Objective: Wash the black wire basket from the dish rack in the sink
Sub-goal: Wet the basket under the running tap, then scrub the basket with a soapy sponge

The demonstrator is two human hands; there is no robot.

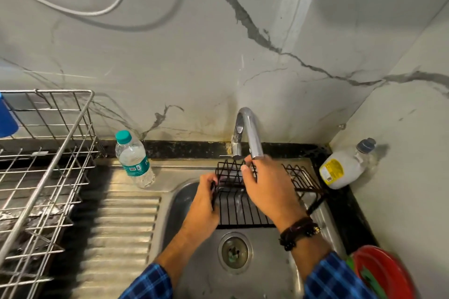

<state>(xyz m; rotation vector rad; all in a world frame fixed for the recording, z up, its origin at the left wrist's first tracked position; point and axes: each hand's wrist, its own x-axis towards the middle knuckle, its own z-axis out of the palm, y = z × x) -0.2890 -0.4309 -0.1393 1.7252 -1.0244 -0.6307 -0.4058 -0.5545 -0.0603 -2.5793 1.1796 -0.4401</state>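
You hold the black wire basket with thin parallel bars [243,211] over the bowl of the stainless steel sink [267,274], directly under the curved chrome faucet [250,128]. Your left hand [204,199] grips its left edge, with the fingers curled round the rim wire. Your right hand [264,184] lies over the middle, with bent fingers [246,165] at the raised pointed wires just below the spout. I cannot tell whether it pinches a wire or only rubs it.

For this step, I judge it best to let the left hand carry the weight and to use the right hand only for rubbing. Pass the fingertips along each bar and into the corners where wires cross, because dirt collects there. Tilt the basket a little, so the water runs toward the round drain [235,252] and not onto the black tabletop [345,221]. Mind the spout, which is very near your knuckles.

The basket is a flat grid with a row of pointed dividers at the far side. Its right end reaches over the sink edge, near the white plastic bottle with a yellow label [345,167]. A thin stream seems to fall through the bars, so the coating is probably slippery.
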